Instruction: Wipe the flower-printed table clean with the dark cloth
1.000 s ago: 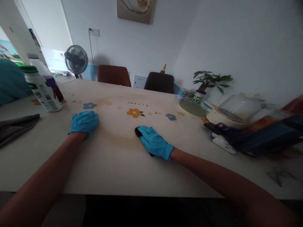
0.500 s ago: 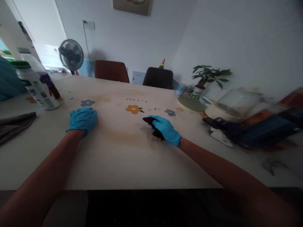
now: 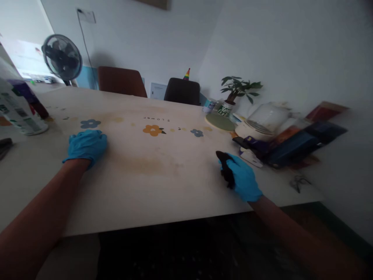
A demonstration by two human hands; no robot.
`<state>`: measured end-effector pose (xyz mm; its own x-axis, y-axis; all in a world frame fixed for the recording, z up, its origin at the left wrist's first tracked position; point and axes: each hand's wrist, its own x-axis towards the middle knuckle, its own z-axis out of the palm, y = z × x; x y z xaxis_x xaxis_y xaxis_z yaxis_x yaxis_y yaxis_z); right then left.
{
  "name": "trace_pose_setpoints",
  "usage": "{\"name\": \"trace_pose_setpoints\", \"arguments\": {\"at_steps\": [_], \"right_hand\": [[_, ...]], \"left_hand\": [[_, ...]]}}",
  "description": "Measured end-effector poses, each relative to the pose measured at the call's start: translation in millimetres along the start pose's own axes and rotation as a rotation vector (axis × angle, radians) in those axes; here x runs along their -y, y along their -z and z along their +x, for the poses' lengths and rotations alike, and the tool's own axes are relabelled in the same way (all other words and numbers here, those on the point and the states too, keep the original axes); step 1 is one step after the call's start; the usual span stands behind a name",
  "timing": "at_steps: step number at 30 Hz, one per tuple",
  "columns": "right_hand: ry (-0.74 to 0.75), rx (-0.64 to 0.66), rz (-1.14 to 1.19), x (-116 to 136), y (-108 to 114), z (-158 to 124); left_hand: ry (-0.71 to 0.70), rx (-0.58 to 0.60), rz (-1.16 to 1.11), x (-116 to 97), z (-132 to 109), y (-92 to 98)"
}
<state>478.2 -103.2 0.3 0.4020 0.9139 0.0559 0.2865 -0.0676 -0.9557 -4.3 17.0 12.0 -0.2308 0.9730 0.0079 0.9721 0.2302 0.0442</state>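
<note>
My right hand, in a blue glove, is closed around a bunched black cloth and presses it to the white tabletop on the right. The cloth's dark end pokes out past the fingers. My left hand, gloved in blue too, rests on the table at the left with its fingers curled in and no object showing in it. Between the hands lie brownish smears on the flower-printed surface, below an orange printed flower.
Blue boxes, a white appliance with a clear lid and a potted plant crowd the right side. A pair of glasses lies near the right corner. Bottles and a dark cloth are at the far left.
My right hand has slid the black cloth rightward and nearer to me across the table. My left hand stays resting on it. The view has turned to the right.
</note>
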Motion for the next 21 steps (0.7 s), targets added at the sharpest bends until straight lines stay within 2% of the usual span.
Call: {"name": "trace_pose_setpoints", "arguments": {"at_steps": [3,6,9,13,19,21], "right_hand": [[-0.08,-0.045,-0.034,-5,-1,-14],[-0.024,-0.051,-0.094,-9,-16,-22],[0.075,-0.006,-0.135,-11,-42,-25],[0.208,0.06,-0.119,-5,-90,-23],[0.052,0.275,0.076,18,-182,-14],[0.061,0.319,0.121,24,-210,-8]], "left_hand": [[-0.016,-0.005,0.0,1,1,-1.3],[-0.026,0.001,0.013,2,3,-3.2],[-0.04,-0.008,0.025,3,4,-3.5],[-0.046,0.017,0.025,0,0,0.3],[-0.064,0.045,0.048,-3,-1,1.5],[-0.064,0.036,0.036,-3,0,0.2]]}}
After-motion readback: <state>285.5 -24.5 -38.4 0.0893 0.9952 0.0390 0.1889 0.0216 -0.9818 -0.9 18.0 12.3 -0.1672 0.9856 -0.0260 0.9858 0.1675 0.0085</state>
